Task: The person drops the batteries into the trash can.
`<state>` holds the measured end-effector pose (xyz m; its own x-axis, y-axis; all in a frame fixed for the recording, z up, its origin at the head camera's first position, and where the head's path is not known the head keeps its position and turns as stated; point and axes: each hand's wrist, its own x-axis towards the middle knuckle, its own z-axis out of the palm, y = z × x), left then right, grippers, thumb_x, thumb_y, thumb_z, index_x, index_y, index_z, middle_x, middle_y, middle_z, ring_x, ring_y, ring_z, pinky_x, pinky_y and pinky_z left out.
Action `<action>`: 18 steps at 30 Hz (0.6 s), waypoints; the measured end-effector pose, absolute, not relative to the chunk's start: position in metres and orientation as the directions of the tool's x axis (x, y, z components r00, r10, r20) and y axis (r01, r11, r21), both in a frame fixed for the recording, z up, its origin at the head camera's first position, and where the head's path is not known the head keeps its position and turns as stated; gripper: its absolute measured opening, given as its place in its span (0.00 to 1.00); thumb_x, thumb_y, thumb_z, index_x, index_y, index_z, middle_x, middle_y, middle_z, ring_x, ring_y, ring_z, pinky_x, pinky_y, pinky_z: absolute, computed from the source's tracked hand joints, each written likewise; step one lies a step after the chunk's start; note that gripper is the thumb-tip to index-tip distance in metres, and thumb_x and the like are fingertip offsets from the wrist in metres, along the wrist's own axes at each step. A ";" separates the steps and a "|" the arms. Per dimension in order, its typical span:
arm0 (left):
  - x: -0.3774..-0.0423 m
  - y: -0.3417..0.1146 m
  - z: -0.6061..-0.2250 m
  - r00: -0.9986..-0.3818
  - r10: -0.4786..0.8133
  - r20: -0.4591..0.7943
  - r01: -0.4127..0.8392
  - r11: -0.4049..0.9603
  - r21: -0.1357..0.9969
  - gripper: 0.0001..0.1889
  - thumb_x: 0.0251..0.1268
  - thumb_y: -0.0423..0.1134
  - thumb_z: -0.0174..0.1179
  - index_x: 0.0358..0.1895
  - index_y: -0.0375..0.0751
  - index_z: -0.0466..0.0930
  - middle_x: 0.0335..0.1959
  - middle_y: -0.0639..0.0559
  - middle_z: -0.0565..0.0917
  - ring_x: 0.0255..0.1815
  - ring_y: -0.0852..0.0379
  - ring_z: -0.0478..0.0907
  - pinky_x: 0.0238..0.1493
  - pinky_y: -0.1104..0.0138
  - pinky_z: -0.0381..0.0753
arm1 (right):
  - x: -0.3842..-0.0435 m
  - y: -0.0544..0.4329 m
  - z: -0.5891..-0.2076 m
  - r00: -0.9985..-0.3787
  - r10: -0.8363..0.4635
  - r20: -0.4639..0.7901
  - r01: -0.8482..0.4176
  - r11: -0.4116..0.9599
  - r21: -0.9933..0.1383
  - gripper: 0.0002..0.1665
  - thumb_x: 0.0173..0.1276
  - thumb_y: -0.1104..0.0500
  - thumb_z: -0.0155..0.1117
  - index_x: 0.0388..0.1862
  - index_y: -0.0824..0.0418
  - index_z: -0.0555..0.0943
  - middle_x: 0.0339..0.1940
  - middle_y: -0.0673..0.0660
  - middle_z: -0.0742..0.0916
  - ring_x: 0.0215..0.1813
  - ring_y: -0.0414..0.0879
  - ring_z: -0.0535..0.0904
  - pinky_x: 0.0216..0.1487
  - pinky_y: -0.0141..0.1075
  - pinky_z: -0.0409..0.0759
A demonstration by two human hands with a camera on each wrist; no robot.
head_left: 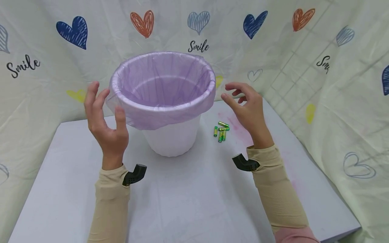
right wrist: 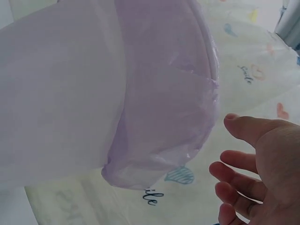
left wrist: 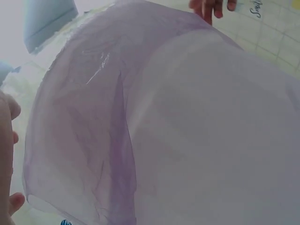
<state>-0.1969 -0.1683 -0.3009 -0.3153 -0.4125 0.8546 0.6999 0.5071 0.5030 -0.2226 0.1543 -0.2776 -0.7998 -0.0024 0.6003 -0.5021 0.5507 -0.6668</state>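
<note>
Head view, left hand (head_left: 107, 130) and right hand (head_left: 250, 113) flanking purple-lined bin (head_left: 171, 138), each grip released, green batteries (head_left: 224, 129) nearby

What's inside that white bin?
Inside the bin, a purple liner covers the visible wall; I see nothing else. The near rim hides the lower near part.

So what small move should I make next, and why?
I'd probably lower your right hand toward the green batteries: they lie loose on the table, that hand holds nothing, and the purple liner is already folded over the top of the white bin.
</note>
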 end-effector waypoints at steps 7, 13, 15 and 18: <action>-0.198 -0.169 -0.306 -0.382 -0.227 0.896 0.742 0.502 0.444 0.33 0.67 0.58 0.49 0.58 0.29 0.74 0.66 0.35 0.72 0.76 0.46 0.59 0.77 0.54 0.55 | -0.225 0.159 -0.284 -0.807 -0.002 0.591 -0.489 0.565 -0.665 0.17 0.64 0.56 0.67 0.51 0.60 0.83 0.49 0.55 0.87 0.45 0.47 0.78 0.40 0.28 0.71; -0.191 -0.164 -0.300 -0.411 -0.208 0.888 0.742 0.489 0.458 0.29 0.68 0.53 0.49 0.56 0.27 0.75 0.63 0.33 0.75 0.74 0.42 0.63 0.76 0.55 0.57 | -0.226 0.164 -0.292 -0.831 0.027 0.555 -0.448 0.557 -0.699 0.17 0.64 0.54 0.66 0.50 0.59 0.83 0.49 0.56 0.87 0.44 0.40 0.76 0.40 0.27 0.70; -0.188 -0.161 -0.298 -0.419 -0.214 0.882 0.740 0.482 0.469 0.27 0.68 0.50 0.50 0.55 0.26 0.76 0.61 0.32 0.76 0.72 0.41 0.65 0.76 0.55 0.59 | -0.226 0.167 -0.295 -0.838 0.034 0.545 -0.437 0.557 -0.706 0.17 0.64 0.54 0.66 0.50 0.58 0.83 0.49 0.56 0.86 0.45 0.40 0.76 0.40 0.27 0.70; -0.188 -0.160 -0.297 -0.428 -0.224 0.876 0.733 0.482 0.481 0.25 0.67 0.46 0.50 0.54 0.26 0.76 0.59 0.32 0.77 0.70 0.39 0.66 0.75 0.56 0.61 | -0.228 0.171 -0.301 -0.842 0.040 0.538 -0.426 0.562 -0.709 0.18 0.64 0.54 0.66 0.51 0.58 0.83 0.50 0.55 0.86 0.46 0.45 0.76 0.40 0.27 0.71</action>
